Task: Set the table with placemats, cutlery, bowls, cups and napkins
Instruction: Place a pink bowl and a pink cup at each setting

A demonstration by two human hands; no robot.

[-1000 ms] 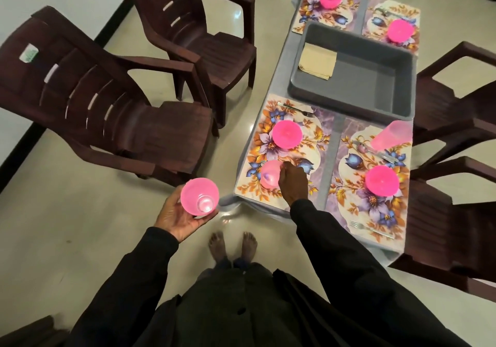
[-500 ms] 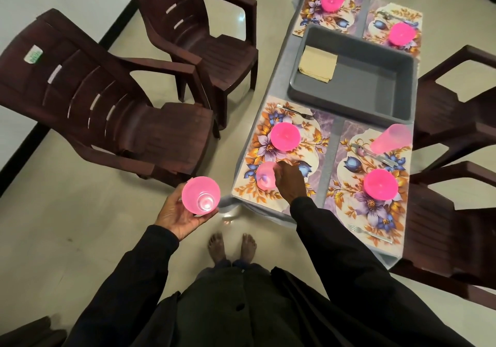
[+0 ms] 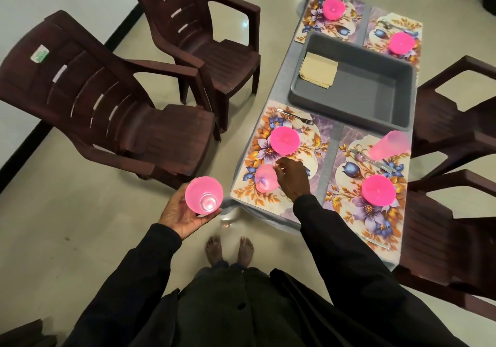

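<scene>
My left hand (image 3: 182, 215) holds a pink cup (image 3: 204, 195) from below, out over the floor left of the table. On the near left placemat (image 3: 319, 142) a second pink cup (image 3: 264, 182) stands below a pink bowl (image 3: 284, 139), with a fork (image 3: 295, 117) at the mat's far edge. My right hand (image 3: 292, 180) is at this cup's right rim, fingertips curled onto it. The near right placemat (image 3: 346, 142) carries a pink bowl (image 3: 378, 189), a pink cup (image 3: 389, 145) and cutlery (image 3: 373, 160).
A grey tub (image 3: 349, 115) with folded napkins (image 3: 318, 70) sits mid-table. Two far placemats each hold a pink bowl (image 3: 333, 8) (image 3: 401, 42). Dark brown chairs stand on the left (image 3: 120, 121) (image 3: 209, 48) and on the right (image 3: 456, 121). My bare feet (image 3: 228, 250) are at the table's near end.
My right hand has slid slightly right, uncovering more of the cup on the placemat. The left hand keeps its cup in much the same place.
</scene>
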